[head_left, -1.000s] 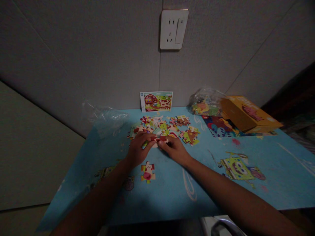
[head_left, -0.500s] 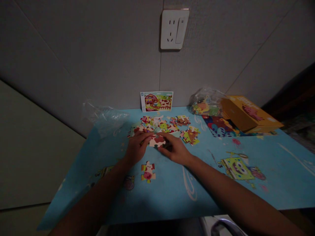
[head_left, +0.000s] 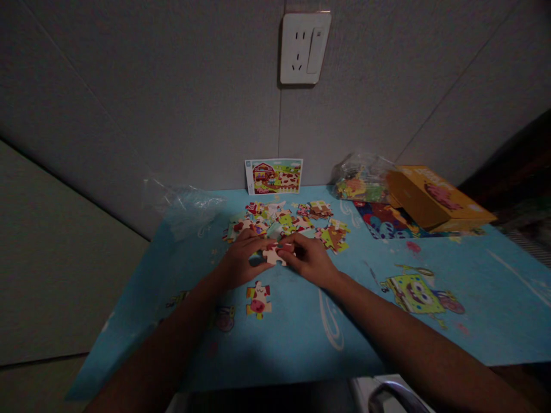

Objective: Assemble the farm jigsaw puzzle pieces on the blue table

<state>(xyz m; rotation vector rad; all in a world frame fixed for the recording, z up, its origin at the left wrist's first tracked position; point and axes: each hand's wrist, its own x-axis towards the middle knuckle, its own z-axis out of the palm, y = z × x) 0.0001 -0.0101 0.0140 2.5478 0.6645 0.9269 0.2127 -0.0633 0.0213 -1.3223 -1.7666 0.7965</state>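
Observation:
Between my two hands is a white and red-brown jigsaw puzzle piece (head_left: 272, 254), just in front of the heap. My right hand (head_left: 307, 258) pinches it, thumb on top. From the other side, my left hand (head_left: 241, 258) has its fingers and thumb at the piece's left edge. Closer to me, two joined puzzle pieces showing a cow's face (head_left: 259, 299) lie flat on the blue cloth. Behind my hands spreads a heap of loose puzzle pieces (head_left: 286, 221), partly hidden by my fingers.
A farm picture card (head_left: 275, 176) leans on the wall. Clear plastic wrapping (head_left: 189, 203) lies at the left. To the right are a bag of puzzle pieces (head_left: 361, 186), an orange box (head_left: 451, 201) and a dark-blue picture sheet (head_left: 379, 222). The blue tablecloth (head_left: 301, 338) has cartoon prints.
The puzzle piece has come slightly toward me and turned in my fingers. My right thumb now lies over it, and my left thumb has moved down to its edge.

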